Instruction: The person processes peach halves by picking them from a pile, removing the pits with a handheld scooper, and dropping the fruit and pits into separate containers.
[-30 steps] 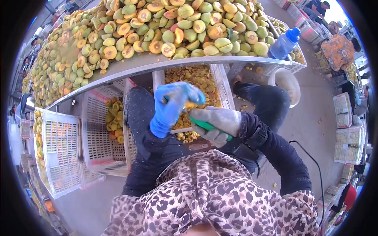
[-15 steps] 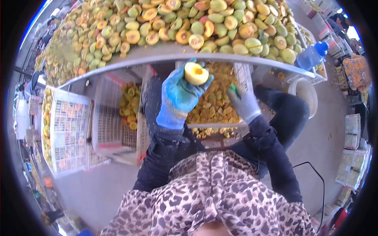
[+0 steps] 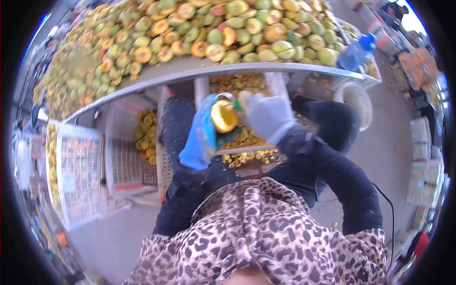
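My left hand (image 3: 202,130), in a blue glove, is closed around a peeled yellow peach half (image 3: 223,116) with its cut side turned toward my right. My right hand (image 3: 267,114), in a pale grey glove, grips a small green-handled tool (image 3: 238,105) right beside the fruit. A curved metal part (image 3: 226,96) shows at the fruit's top edge; motion blur hides whether it touches the flesh. Beneath both hands, a crate holds wet peelings and scraps (image 3: 240,84).
Halved peaches (image 3: 156,40) are heaped on the metal-edged table (image 3: 213,70) ahead. A blue bottle (image 3: 356,51) stands at its right corner, above a white bucket (image 3: 355,102). White plastic crates (image 3: 80,166) stand at left, one with yellow fruit (image 3: 147,135). A black cable (image 3: 390,213) hangs at right.
My left hand has lowered and turned the peach half toward the right. My right hand has moved left and up against the fruit with the green-handled tool. The view has shifted slightly.
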The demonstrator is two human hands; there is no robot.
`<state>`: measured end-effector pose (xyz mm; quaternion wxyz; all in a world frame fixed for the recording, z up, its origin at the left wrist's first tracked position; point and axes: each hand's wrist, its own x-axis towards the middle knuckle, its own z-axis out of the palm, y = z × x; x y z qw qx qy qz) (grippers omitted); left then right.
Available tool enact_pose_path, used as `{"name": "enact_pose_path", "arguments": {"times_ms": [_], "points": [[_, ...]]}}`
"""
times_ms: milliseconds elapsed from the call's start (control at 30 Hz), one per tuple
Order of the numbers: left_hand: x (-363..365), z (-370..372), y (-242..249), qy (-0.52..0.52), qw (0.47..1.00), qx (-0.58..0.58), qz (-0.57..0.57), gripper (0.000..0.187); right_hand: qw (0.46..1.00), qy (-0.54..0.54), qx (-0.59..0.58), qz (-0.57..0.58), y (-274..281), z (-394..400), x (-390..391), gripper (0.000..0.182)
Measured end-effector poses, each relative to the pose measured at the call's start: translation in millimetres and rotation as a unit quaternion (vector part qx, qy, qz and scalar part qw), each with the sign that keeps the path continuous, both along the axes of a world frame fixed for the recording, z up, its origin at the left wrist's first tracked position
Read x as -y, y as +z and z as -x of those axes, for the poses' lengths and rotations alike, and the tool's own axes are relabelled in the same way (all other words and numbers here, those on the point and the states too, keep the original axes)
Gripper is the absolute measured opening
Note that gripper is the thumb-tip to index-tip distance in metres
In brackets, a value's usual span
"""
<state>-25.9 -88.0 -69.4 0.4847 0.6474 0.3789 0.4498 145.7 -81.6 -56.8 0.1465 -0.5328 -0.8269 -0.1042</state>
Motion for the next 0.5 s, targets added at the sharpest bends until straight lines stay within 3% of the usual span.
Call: {"name": "enact_pose_path", "arguments": {"times_ms": [33,100,133,167,200,233,267,300,367,400,467,500], "points": [[5,-5,3,0.039,0.926,0.211,0.31,0.038,0.998,-0.033,0.044,0.038,-4,2,1,0.014],[25,13,1,0.038,0.982,0.126,0.136,0.039,0.977,-0.181,0.046,0.103,-45,-13,-24,0.01],[27,14,26,0.143,0.961,0.079,0.222,0.038,0.967,-0.21,-0.015,0.144,-47,-30,-30,0.014],[11,52,7,0.128,0.928,0.093,0.337,0.04,0.967,-0.214,-0.018,0.135,-52,-44,-34,0.014],[10,68,18,0.271,0.922,0.01,0.275,0.039,0.971,-0.193,-0.076,0.116,-64,-52,-32,0.02],[1,100,-11,0.369,0.916,-0.156,-0.019,0.033,0.97,-0.177,-0.137,0.097,-72,-56,-25,0.029],[-11,147,-25,0.355,0.805,-0.456,-0.132,0.027,0.962,-0.178,-0.159,0.135,-75,-58,-18,0.034],[-22,134,-11,0.352,0.806,-0.455,-0.144,0.027,0.949,-0.191,-0.174,0.178,-82,-58,-13,0.034],[-32,97,23,0.407,0.593,-0.599,-0.352,0.027,0.941,-0.177,-0.199,0.21,-97,-57,-2,0.035],[-50,76,25,0.362,0.69,-0.545,-0.309,0.028,0.94,-0.174,-0.204,0.209,-96,-56,1,0.035],[-78,8,38,0.181,0.795,-0.437,-0.379,0.028,0.912,-0.16,-0.232,0.299,-90,-54,2,0.032],[-93,-42,49,0.111,0.921,-0.26,-0.268,0.031,0.911,-0.16,-0.239,0.296,-90,-54,1,0.032]]}}
